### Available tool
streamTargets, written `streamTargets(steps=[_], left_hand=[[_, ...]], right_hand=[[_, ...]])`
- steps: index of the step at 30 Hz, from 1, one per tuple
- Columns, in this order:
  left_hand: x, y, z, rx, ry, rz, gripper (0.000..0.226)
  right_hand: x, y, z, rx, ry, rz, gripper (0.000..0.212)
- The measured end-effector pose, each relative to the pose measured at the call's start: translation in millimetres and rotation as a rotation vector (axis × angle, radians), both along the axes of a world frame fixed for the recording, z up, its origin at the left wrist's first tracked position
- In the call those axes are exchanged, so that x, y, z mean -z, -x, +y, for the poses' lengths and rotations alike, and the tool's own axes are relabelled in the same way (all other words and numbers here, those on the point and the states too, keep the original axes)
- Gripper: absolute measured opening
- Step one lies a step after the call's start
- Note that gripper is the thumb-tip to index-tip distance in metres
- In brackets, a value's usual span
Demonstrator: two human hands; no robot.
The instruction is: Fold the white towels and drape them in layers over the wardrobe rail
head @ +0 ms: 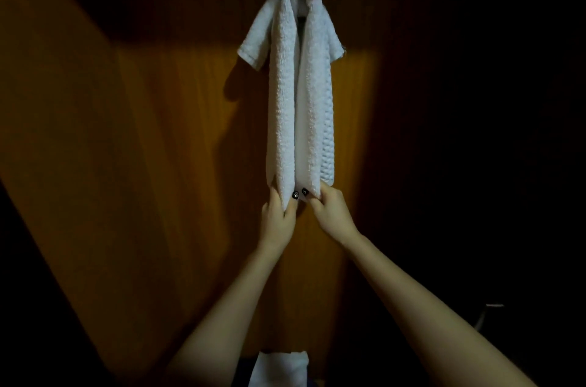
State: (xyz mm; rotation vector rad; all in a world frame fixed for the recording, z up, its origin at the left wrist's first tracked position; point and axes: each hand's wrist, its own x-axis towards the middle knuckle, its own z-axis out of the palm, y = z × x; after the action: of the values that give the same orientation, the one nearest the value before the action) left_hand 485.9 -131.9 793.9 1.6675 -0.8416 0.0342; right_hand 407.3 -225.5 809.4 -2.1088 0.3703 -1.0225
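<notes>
White towels [287, 107] hang in layers from a rail near the top of the dim wardrobe; the rail itself is hidden under the cloth. A shorter towel [258, 42] spreads out beneath the long folded one. My left hand [280, 213] pinches the bottom left corner of the long towel. My right hand [331, 209] pinches its bottom right corner. Both arms reach up from below.
The brown wooden back panel [177, 132] of the wardrobe is lit in the middle and dark at both sides. More white cloth [280, 366] lies at the bottom of the view between my forearms. A pale metal piece [490, 312] shows low on the right.
</notes>
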Motion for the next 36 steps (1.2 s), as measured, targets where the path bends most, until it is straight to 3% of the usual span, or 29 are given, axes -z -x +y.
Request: streamTargets(steps=[3, 6, 12, 20, 24, 27, 31, 36], left_hand=[[1, -10, 6, 0.082, -0.008, -0.013, 0.024], [-2, -17, 13, 0.127, -0.073, -0.011, 0.028], [-28, -3, 15, 0.138, -0.008, -0.055, 0.025], [-19, -5, 38, 0.058, -0.143, -0.088, 0.033], [-13, -7, 52, 0.186, -0.209, -0.072, 0.032], [8, -10, 65, 0.272, -0.278, -0.079, 0.035], [50, 3, 80, 0.315, -0.370, -0.039, 0.056], [121, 49, 83, 0.470, -0.550, -0.063, 0.055]], right_hand=[[-4, 0, -2, -0.020, 0.006, 0.049, 0.028], [-7, 6, -1, 0.024, 0.021, 0.084, 0.026], [5, 29, 9, 0.182, 0.038, 0.112, 0.028], [-7, 23, 42, 0.161, 0.012, 0.223, 0.021], [-8, 30, 64, 0.131, -0.023, 0.222, 0.037], [-6, 51, 78, 0.125, -0.019, 0.190, 0.047], [21, 86, 87, 0.243, -0.076, 0.330, 0.062], [90, 154, 102, 0.360, -0.224, 0.476, 0.059]])
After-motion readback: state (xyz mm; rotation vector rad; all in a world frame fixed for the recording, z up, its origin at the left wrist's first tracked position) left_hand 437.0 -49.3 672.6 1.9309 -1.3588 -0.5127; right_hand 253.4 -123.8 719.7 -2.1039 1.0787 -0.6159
